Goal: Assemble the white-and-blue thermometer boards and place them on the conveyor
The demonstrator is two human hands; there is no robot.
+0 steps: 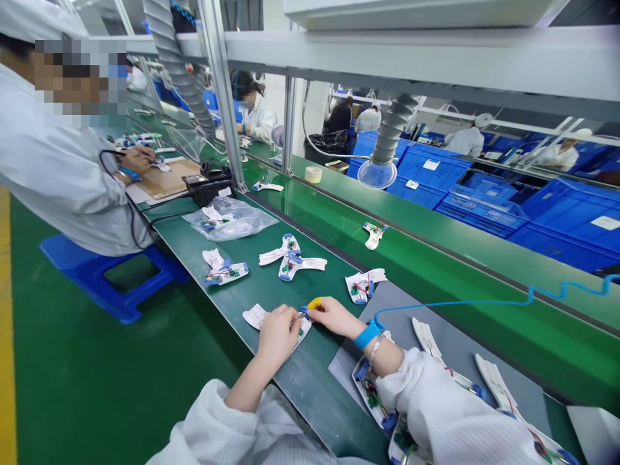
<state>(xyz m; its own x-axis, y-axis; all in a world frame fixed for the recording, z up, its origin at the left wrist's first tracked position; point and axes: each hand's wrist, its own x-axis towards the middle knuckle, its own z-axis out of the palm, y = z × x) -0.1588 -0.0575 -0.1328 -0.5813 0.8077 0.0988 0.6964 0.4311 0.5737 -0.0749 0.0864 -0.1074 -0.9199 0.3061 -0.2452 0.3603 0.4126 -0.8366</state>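
My left hand [278, 332] is closed in a loose fist over a white, wing-shaped part with coloured wires [255, 316] lying on the green bench [300, 381]. My right hand [328, 314] pinches the same part's blue end, and a yellow finger cot [314, 302] covers one fingertip. A blue wrist strap [367, 334] with a coiled blue cord [484, 301] circles my right wrist. Several more of these wired white parts [292, 257] lie further along the bench, and others [371, 391] sit under my right forearm on a grey mat [450, 336].
A person in white works at the far left on a blue stool [104, 278], with a clear bag [227, 221] and a black tool [209, 183] nearby. A green conveyor [436, 258] runs beyond. A fume hose [382, 161] hangs over it. Blue crates [484, 194] stand behind.
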